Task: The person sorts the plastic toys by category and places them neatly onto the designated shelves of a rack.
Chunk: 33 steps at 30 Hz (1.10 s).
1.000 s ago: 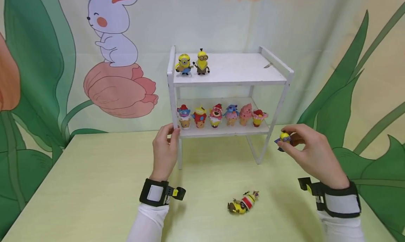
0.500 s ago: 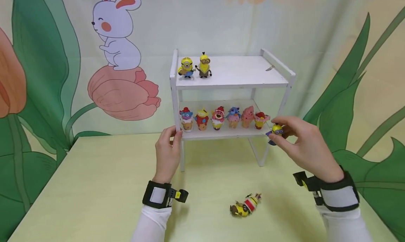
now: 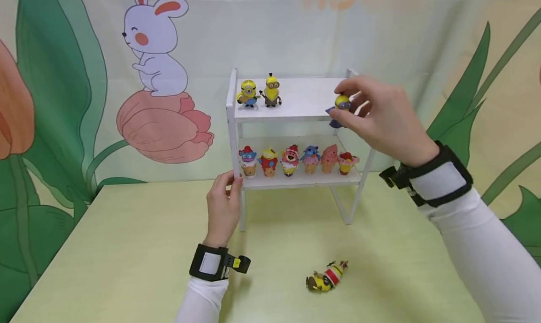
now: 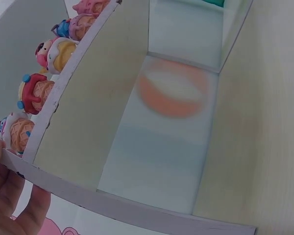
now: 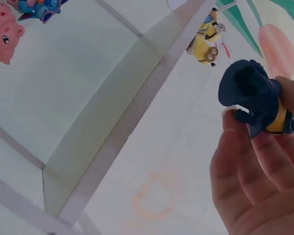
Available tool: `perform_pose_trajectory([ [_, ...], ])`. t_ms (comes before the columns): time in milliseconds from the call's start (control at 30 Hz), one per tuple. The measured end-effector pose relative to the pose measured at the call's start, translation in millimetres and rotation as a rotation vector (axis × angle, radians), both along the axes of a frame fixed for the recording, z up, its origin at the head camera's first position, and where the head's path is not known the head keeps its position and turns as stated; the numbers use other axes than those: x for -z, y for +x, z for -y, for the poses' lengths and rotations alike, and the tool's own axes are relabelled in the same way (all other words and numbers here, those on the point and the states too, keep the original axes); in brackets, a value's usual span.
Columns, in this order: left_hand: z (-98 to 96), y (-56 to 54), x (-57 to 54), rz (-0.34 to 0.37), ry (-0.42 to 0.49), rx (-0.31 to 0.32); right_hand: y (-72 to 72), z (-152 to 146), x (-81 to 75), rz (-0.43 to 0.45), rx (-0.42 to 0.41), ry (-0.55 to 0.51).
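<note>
My right hand (image 3: 380, 114) pinches a minion figurine (image 3: 341, 104) with goggles and a dark blue cape, just in front of the top shelf's right part. In the right wrist view the caped minion figurine (image 5: 257, 98) sits between thumb and fingers. My left hand (image 3: 224, 205) grips the left front post of the white two-tier rack (image 3: 300, 186) at the lower shelf's height. In the left wrist view its fingers (image 4: 35, 208) curl at the rack's frame. Two minion figurines, one with a guitar (image 3: 248, 94) and one with a yellow beard (image 3: 271, 92), stand at the top shelf's left.
Several ice-cream-cone figurines (image 3: 289, 161) stand in a row on the lower shelf. Two more minion figurines (image 3: 327, 277) lie together on the pale yellow table (image 3: 139, 248) in front of the rack. A printed cloth backdrop (image 3: 296, 27) hangs behind.
My right hand has moved up and left with the caped minion figurine, from beside the lower shelf to the height of the top shelf. The left hand keeps its hold on the post.
</note>
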<state>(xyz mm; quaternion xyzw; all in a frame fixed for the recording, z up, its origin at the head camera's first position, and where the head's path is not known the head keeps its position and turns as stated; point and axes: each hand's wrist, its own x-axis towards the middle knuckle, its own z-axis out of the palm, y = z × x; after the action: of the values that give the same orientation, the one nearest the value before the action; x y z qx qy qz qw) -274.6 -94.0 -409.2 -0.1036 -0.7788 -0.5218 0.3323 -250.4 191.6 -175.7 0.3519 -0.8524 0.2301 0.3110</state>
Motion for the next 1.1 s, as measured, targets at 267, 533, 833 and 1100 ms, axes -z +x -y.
perform_pose_trajectory([
  [267,-0.2,-0.2,2.4,-0.001,0.009,0.014,-32.5,32.4,-21.5,0.123,0.074,0.01],
  [533,-2.5,0.8,3.7,0.011,0.008,0.007,-55.7,54.7,-26.2,0.265,0.13,0.026],
  [833,-2.8,0.4,5.4,0.01,0.004,0.01,-70.6,66.1,-26.7,0.309,0.195,0.037],
  [1100,-1.5,0.3,5.5,0.006,0.004,0.012,-77.7,72.7,-21.0,0.322,0.238,0.063],
])
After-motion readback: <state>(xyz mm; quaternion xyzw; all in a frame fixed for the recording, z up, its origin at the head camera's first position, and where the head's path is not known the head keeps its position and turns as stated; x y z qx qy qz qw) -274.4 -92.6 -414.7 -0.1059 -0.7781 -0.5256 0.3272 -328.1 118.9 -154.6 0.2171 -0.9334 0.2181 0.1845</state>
